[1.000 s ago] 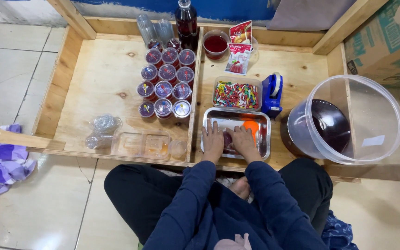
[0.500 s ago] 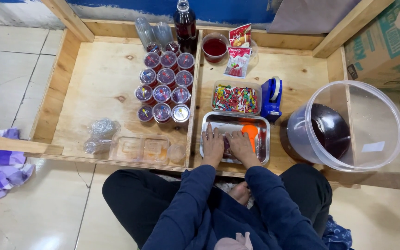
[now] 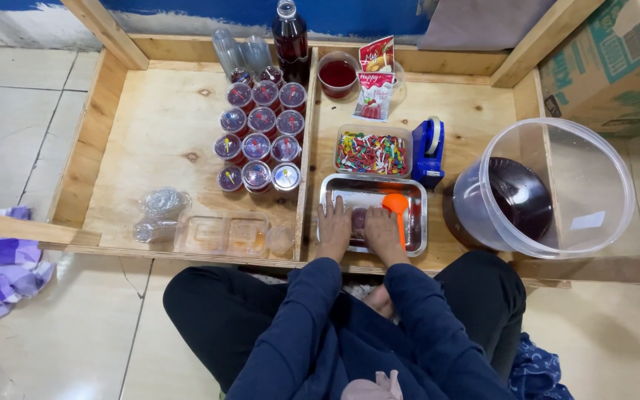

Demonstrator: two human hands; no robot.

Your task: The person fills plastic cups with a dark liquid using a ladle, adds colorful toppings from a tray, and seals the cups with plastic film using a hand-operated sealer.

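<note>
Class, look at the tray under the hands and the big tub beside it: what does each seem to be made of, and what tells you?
Tray: probably metal, a shiny silver rim with reflections. Big tub: likely clear plastic, since the dark red liquid shows through its wall.

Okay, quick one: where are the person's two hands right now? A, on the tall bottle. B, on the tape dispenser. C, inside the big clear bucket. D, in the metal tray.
D: the left hand and right hand both rest inside the metal tray, around a small cup.
</note>
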